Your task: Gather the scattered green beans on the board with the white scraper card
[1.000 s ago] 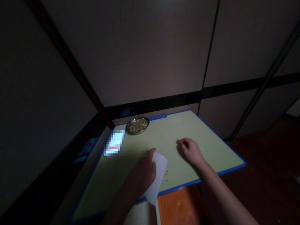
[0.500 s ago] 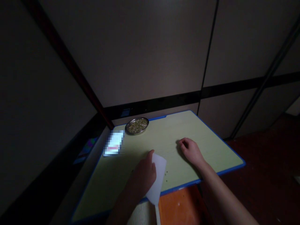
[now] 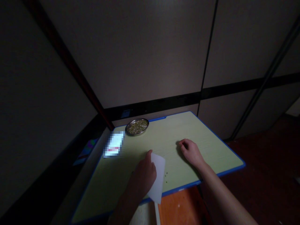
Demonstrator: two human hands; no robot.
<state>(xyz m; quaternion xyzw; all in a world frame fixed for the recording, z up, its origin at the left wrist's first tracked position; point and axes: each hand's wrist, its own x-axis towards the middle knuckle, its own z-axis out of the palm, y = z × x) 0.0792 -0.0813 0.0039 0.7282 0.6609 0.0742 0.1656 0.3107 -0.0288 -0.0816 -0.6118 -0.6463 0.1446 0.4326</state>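
My left hand [image 3: 145,172] is closed on a stiff white sheet [image 3: 158,178], which looks like paper or card. The sheet slants over the near edge of the pale yellow-green table [image 3: 168,134]. Several tiny dark bits [image 3: 166,177], perhaps seeds or beans, lie just right of the sheet. Resting on the table to the right, my right hand [image 3: 190,151] has its fingers curled, thumb and fingertips together; whether something small is between them I cannot see. A round metal dish [image 3: 137,127] of greenish and pale grains sits at the back left.
A bright, blurred-out screen or sheet [image 3: 114,143] lies at the table's left side. Below the near edge are an orange surface [image 3: 179,206] and a pale one [image 3: 142,215]. Panelled walls [image 3: 152,56] stand behind the table, with dark red floor [image 3: 264,159] to the right.
My left hand and the white sheet have shifted slightly left. The right hand keeps its curled pose in nearly the same place.
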